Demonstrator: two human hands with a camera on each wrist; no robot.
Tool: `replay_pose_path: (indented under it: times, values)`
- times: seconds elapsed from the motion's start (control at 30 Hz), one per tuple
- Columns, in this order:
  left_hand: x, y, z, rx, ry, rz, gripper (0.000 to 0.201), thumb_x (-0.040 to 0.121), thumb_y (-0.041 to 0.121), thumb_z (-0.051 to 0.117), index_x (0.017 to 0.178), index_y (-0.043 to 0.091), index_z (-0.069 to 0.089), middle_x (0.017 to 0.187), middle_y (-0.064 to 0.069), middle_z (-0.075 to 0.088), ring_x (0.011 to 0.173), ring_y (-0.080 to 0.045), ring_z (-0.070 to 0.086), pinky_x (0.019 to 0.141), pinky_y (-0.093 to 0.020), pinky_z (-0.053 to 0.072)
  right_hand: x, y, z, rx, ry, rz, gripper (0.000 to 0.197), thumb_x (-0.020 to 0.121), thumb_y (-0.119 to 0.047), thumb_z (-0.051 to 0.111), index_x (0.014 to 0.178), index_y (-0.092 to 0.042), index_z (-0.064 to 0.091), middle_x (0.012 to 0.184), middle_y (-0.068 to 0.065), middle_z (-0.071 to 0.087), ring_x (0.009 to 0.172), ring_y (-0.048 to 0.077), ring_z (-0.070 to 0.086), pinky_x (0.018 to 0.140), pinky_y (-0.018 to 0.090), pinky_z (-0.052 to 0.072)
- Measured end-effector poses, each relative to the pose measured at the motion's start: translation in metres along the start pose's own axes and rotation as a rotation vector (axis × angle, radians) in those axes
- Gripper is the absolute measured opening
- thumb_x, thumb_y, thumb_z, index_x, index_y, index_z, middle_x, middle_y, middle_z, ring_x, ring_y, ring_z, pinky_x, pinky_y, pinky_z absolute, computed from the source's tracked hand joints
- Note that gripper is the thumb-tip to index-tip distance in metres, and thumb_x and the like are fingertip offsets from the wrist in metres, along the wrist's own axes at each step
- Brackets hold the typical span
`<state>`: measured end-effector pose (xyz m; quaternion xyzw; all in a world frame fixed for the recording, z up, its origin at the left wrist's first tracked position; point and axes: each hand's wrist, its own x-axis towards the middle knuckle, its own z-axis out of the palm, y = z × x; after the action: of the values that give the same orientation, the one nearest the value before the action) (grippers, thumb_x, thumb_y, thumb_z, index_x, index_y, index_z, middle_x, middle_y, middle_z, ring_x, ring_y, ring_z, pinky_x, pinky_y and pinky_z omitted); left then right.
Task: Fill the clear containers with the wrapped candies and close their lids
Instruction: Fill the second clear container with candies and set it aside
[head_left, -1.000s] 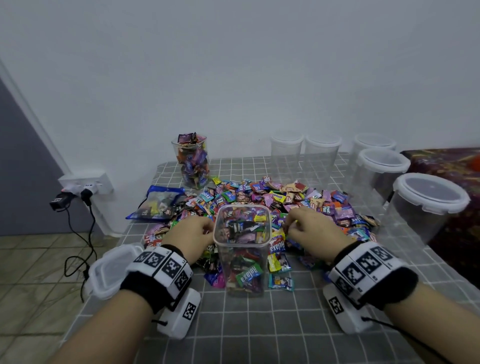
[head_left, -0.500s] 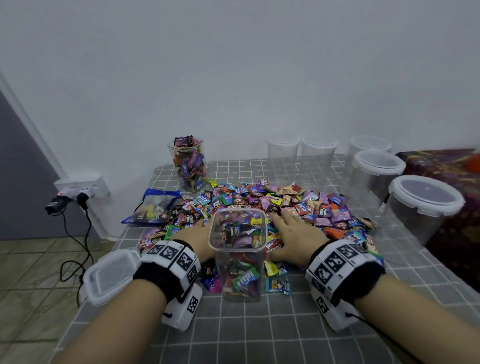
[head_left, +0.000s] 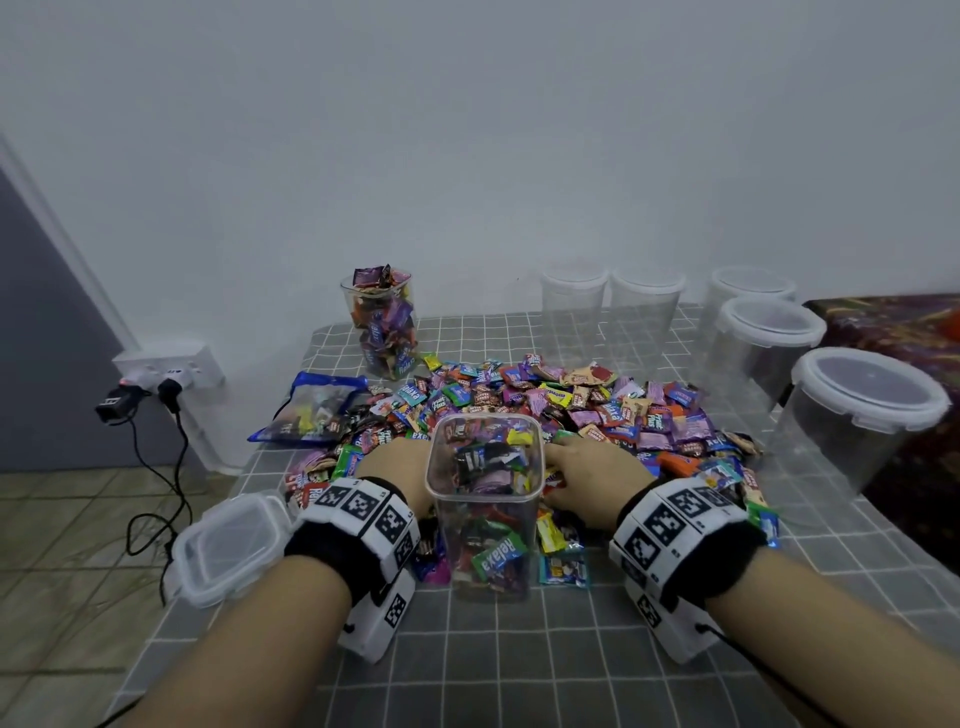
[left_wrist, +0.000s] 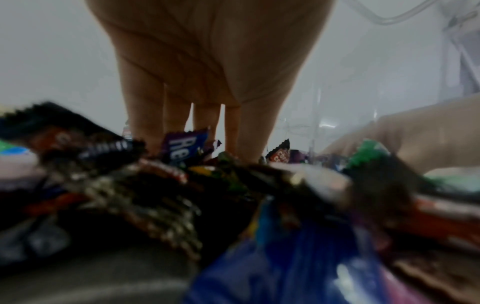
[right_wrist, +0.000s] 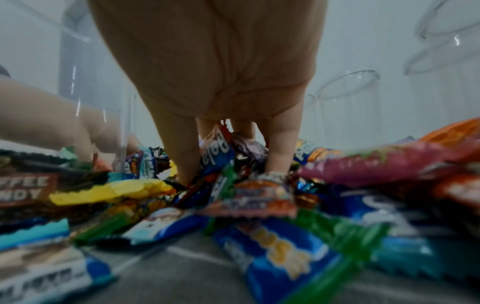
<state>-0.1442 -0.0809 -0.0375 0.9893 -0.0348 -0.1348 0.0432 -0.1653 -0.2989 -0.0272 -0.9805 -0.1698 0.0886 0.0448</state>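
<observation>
A clear square container (head_left: 488, 525), open and nearly full of wrapped candies, stands on the grey checked table in front of me. Behind it spreads a big pile of wrapped candies (head_left: 597, 410). My left hand (head_left: 397, 460) lies flat on the pile just left of the container; in the left wrist view its fingers (left_wrist: 176, 123) reach straight down into the wrappers. My right hand (head_left: 582, 467) lies flat on the pile just right of the container, and its fingers (right_wrist: 182, 148) are straight with the tips among candies. Neither hand holds anything. The container's lid (head_left: 228, 545) lies at the table's left edge.
A candy-filled jar (head_left: 384, 327) stands at the back left beside a blue candy bag (head_left: 317, 410). Several empty lidded containers (head_left: 857, 415) line the back and right side. A wall socket with cables (head_left: 166, 374) hangs left of the table.
A second ago both hands were curled beside the container's rim. They have since uncurled and settled flat onto the candy pile on either side of it.
</observation>
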Motion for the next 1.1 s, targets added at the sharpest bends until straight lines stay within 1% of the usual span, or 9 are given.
replay_pose_path:
  times: [0.1,0.2,0.47,0.6,0.7,0.77,0.9,1.0,1.1]
  values:
    - [0.000,0.001,0.000,-0.037,0.021,-0.008,0.021,0.085,0.033,0.052,0.095,0.021,0.067,0.091,0.000,0.067,0.083,-0.021,0.063,0.079,-0.036,0.055,0.001,0.000,0.001,0.025,0.041,-0.001,0.039,0.091,-0.031,0.056,0.129,-0.025,0.050,0.118,0.004,0.054,0.110,0.025,0.054,0.086,0.037,0.049]
    - [-0.003,0.004,-0.001,-0.024,0.044,-0.015,0.019,0.086,0.024,0.051,0.085,0.015,0.067,0.085,-0.003,0.066,0.081,-0.022,0.063,0.072,-0.032,0.053,0.000,-0.001,0.000,0.041,0.069,-0.002,0.034,0.094,-0.027,0.053,0.127,-0.023,0.051,0.115,0.006,0.055,0.108,0.026,0.054,0.086,0.037,0.048]
    - [-0.022,0.013,-0.012,0.014,0.104,-0.028,0.020,0.090,0.018,0.045,0.085,0.009,0.061,0.079,-0.006,0.058,0.073,-0.024,0.054,0.063,-0.031,0.042,-0.004,-0.001,-0.003,0.100,0.099,0.003,0.029,0.092,-0.022,0.053,0.121,-0.018,0.058,0.116,0.006,0.058,0.107,0.026,0.054,0.089,0.036,0.047]
    - [-0.034,0.017,-0.017,0.014,0.205,0.003,0.018,0.092,0.019,0.043,0.079,0.012,0.052,0.075,-0.004,0.051,0.071,-0.024,0.049,0.063,-0.030,0.038,-0.008,-0.001,-0.009,0.131,0.148,0.015,0.016,0.090,-0.013,0.048,0.102,-0.010,0.058,0.101,0.007,0.059,0.094,0.027,0.056,0.080,0.036,0.047]
    - [-0.039,0.018,-0.019,-0.002,0.259,0.023,0.019,0.094,0.021,0.043,0.084,0.013,0.056,0.077,-0.004,0.053,0.072,-0.023,0.048,0.063,-0.029,0.036,-0.015,-0.002,-0.015,0.150,0.181,0.030,0.004,0.091,-0.011,0.046,0.088,-0.014,0.047,0.090,0.005,0.051,0.083,0.023,0.047,0.069,0.030,0.035]
    - [-0.040,0.016,-0.019,-0.031,0.290,0.025,0.018,0.094,0.023,0.044,0.083,0.015,0.056,0.080,-0.005,0.055,0.072,-0.023,0.047,0.064,-0.030,0.036,-0.018,-0.002,-0.019,0.181,0.224,0.042,0.007,0.091,-0.012,0.046,0.093,-0.012,0.053,0.093,0.005,0.056,0.087,0.023,0.051,0.070,0.029,0.037]
    - [-0.042,0.013,-0.019,-0.158,0.365,-0.011,0.020,0.093,0.028,0.048,0.075,0.018,0.049,0.074,-0.001,0.049,0.072,-0.024,0.047,0.064,-0.030,0.038,-0.025,0.001,-0.024,0.268,0.313,0.048,0.017,0.092,-0.013,0.050,0.106,-0.010,0.059,0.103,0.004,0.058,0.094,0.020,0.053,0.073,0.027,0.037]
    - [-0.044,0.014,-0.018,-0.187,0.407,-0.009,0.017,0.091,0.028,0.049,0.079,0.017,0.053,0.075,-0.001,0.051,0.073,-0.024,0.048,0.064,-0.030,0.037,-0.030,0.002,-0.025,0.373,0.403,0.042,0.014,0.092,-0.017,0.056,0.102,-0.009,0.061,0.096,0.001,0.056,0.088,0.016,0.049,0.071,0.025,0.032]
    - [-0.044,0.015,-0.017,-0.182,0.428,0.014,0.014,0.091,0.027,0.049,0.084,0.017,0.056,0.090,-0.006,0.061,0.081,-0.027,0.055,0.066,-0.031,0.037,-0.035,-0.001,-0.031,0.453,0.492,0.016,0.009,0.091,-0.015,0.058,0.095,-0.007,0.061,0.086,0.000,0.053,0.081,0.017,0.047,0.067,0.027,0.029]
